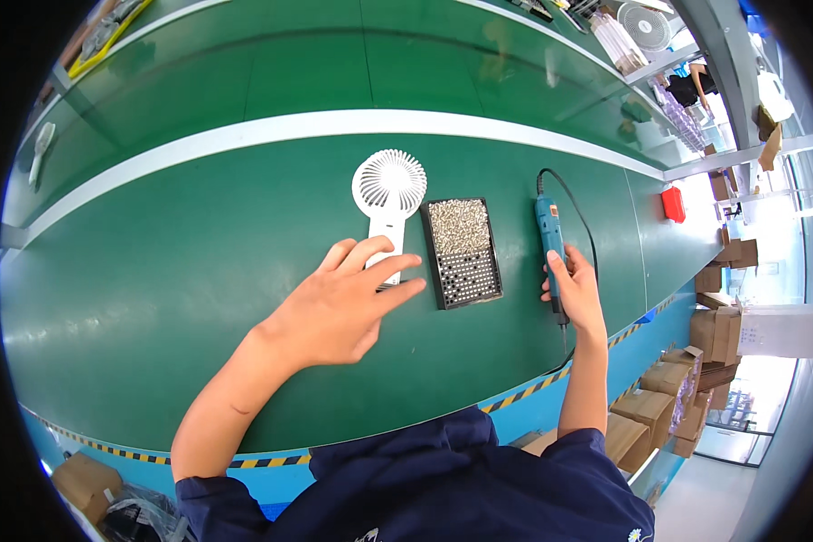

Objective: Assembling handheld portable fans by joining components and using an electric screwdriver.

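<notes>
While the right hand (576,291) wraps its fingers round a teal electric screwdriver (548,221), left hand (339,303) spreads loose fingers over a white handheld fan (389,197), contact unclear. Fan lies on green workbench (181,280), just left of black screw tray (433,262).

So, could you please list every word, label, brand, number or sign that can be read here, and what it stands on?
No text is clearly readable.
Electric screwdriver in the right hand: small orange label, too small to read.
White carton at right: faint marks, too blurred to read.
Navy shirt: pale print at the picture's lower edge, cut off; possibly not lettering.
</notes>
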`<state>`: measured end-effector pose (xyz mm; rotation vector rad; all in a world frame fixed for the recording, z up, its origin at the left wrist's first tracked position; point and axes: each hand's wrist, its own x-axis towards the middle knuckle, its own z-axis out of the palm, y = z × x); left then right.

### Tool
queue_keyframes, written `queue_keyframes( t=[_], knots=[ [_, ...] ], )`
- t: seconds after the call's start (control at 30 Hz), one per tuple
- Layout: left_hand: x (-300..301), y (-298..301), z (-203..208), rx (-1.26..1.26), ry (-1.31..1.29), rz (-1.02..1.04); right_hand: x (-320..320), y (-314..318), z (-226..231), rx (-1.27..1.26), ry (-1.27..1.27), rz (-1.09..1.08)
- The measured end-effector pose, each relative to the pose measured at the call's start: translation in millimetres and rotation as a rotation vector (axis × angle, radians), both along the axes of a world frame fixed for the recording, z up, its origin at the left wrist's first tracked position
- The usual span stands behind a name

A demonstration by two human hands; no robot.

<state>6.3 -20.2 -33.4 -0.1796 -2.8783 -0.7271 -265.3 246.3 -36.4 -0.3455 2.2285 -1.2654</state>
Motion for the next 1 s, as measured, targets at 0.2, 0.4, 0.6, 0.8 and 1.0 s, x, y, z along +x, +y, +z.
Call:
queue_keyframes(
  t=[0.2, 0.4, 0.6, 0.8, 1.0],
  knots=[
    [-7.0, -15.0, -23.0, -0.099, 0.136, 0.016, -14.3, -3.2, -5.0, 0.167, 0.558, 0.18],
    [-9.9, -19.9, -30.0, 0.381, 0.325, 0.208, 33.9, -9.1, 30.2, 0.205, 0.495, 0.191],
    [-44.4, -10.5, -21.7, -0.026, 0.054, 0.742, 135.2, -46.0, 21.7, -0.379, 0.125, 0.33],
    [-80.2, -17.7, -55.2, 0.704, 0.03, 0.756, 177.7, -100.4, -29.0, -0.476, -0.412, 0.197],
    [-29.3, -25.4, -45.0, 1.816, 0.394, 0.685, 198.7, -186.9, -63.8, -0.572, 0.005, 0.226]
  ],
)
